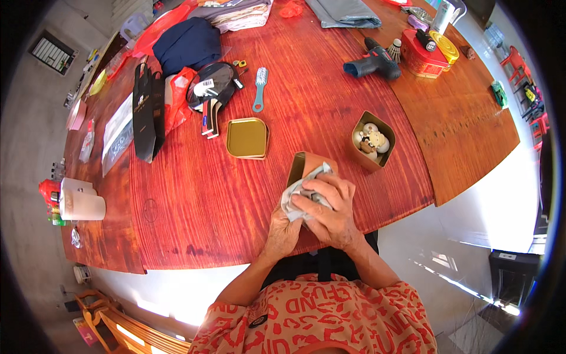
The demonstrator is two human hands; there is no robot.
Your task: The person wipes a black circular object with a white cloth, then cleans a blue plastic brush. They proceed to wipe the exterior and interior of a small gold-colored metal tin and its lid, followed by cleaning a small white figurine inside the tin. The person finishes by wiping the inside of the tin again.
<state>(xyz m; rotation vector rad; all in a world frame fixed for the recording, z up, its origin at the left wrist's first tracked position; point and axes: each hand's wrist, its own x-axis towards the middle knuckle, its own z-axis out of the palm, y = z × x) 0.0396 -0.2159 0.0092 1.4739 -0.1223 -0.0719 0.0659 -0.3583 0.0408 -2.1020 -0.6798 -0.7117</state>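
hands: right hand (330, 206) was clamped round a grey cloth (298, 194), left hand (282, 227) cupped under it
tin: gold tin (306, 165) sat tipped at the fingertips, mouth facing left
nearer: both touching, pretty much

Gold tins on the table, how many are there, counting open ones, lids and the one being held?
Tin lid lying flat: 1
Open tin holding small round things: 1
Tin held in both hands with a grey cloth: 1
Total: 3
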